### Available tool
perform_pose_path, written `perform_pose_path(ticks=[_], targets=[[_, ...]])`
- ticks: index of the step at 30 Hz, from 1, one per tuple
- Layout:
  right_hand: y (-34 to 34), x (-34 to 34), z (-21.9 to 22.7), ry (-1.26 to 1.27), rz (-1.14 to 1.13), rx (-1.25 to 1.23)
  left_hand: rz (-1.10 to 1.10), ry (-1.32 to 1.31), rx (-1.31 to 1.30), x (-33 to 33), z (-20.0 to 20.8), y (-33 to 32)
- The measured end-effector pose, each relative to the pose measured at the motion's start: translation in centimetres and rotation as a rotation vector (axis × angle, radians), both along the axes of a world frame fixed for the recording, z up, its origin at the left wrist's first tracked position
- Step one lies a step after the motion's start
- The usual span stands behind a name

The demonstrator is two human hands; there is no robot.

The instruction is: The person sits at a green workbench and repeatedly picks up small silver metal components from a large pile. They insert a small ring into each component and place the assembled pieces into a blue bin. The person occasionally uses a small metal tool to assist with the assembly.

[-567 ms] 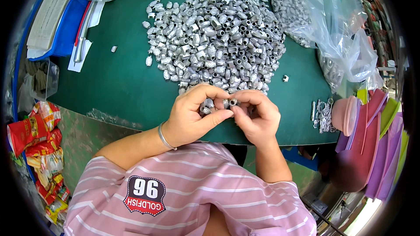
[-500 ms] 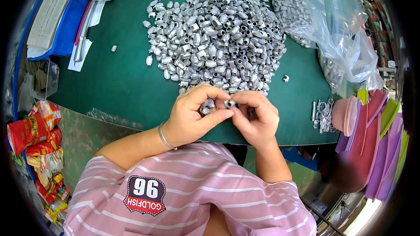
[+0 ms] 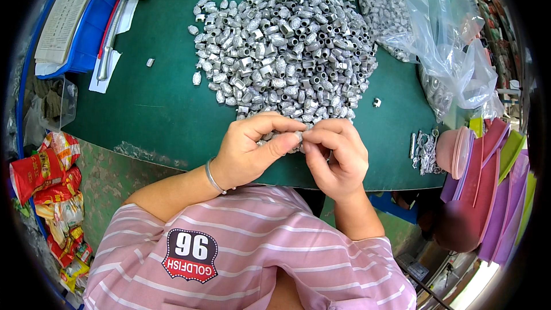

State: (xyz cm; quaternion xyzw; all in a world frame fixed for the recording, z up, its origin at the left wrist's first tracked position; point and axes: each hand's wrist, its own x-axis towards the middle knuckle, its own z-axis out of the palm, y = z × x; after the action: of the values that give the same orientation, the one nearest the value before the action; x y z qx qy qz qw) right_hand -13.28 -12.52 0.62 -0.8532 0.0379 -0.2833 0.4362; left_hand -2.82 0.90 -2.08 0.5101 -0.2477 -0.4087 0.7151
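A large heap of small silver metal beads [image 3: 287, 51], hollow and patterned, covers the middle of the green table. At its near edge my left hand [image 3: 244, 152] pinches one metal bead [image 3: 299, 136] between thumb and forefinger. My right hand [image 3: 341, 161] is closed too, its thumb and fingertips meeting the same bead from the right. Fingers cover most of that bead. More silver pieces show between the left thumb and forefinger; whether they lie in the palm or beneath it, I cannot tell.
Clear plastic bags [image 3: 387, 14] of similar beads stand at the far right. Single beads lie apart, one at left [image 3: 150, 62], another at right [image 3: 377, 103]. Metal keychain-like parts [image 3: 425, 152] sit near pink tubs [image 3: 453, 152]. A blue tray [image 3: 86, 37] with papers is far left.
The bead between my fingertips has turned, its dark opening no longer showing. My left thumb has moved up and my right fingertips have closed in over the bead.
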Motion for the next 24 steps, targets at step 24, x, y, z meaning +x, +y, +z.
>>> perform_pose_path(ticks=[24], targets=[[-2.2,0.0,-1.2,0.203,-0.044,0.388,0.149,-0.286,-0.115,-0.1,-1.1,-0.5]])
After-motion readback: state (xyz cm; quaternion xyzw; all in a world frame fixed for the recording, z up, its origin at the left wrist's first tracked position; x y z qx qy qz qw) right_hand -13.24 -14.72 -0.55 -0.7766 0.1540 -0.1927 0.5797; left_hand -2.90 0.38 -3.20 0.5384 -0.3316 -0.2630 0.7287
